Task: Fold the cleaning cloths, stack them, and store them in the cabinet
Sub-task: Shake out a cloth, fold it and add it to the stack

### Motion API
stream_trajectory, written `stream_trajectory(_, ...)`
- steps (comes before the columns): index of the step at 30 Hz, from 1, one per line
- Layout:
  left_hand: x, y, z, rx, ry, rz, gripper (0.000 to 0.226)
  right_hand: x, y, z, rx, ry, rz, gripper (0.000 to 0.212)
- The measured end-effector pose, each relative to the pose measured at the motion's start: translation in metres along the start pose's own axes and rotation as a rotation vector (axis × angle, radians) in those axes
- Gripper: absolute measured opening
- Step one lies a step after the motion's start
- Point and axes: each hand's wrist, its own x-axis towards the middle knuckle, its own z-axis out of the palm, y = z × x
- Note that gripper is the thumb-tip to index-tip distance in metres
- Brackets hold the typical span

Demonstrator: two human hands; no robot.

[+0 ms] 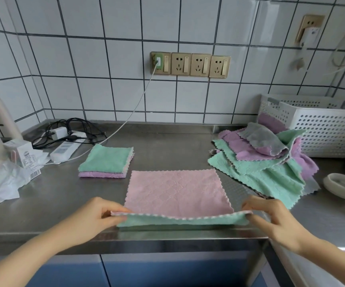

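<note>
A pink cloth [175, 191] with a green underside lies spread on the steel counter [63, 195] in front of me. My left hand [97, 216] pinches its near left corner and my right hand [271, 218] pinches its near right corner. The near edge is lifted off the counter, showing the green side. A small stack of folded cloths [106, 161], green on top and purple below, sits behind and to the left. A loose pile of unfolded green, purple and grey cloths [267, 160] lies at the right.
A white perforated basket [323, 129] stands behind the loose pile. A power strip with tangled cables [65, 143], a small carton [22, 154] and crumpled paper [7, 183] crowd the left. A white dish [342, 186] sits far right. Blue cabinet doors [167, 272] run below the counter.
</note>
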Motion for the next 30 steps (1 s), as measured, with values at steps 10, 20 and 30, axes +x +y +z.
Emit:
stream_trajectory(10, 0.082, -0.009, -0.006, -0.521, 0.4, -0.331, 0.012, 0.104, 0.013, 0.024, 0.504, 0.42, 0.527, 0.022)
stream_trajectory(20, 0.116, -0.031, 0.025, 0.012, 0.588, -0.342, 0.029, 0.137, 0.048, 0.055, 0.087, 0.323, 0.701, 0.027)
stream_trajectory(30, 0.133, -0.03, 0.027, 0.16, 0.566, -0.406, 0.026, 0.153, 0.053, 0.055, -0.122, 0.264, 0.71, 0.031)
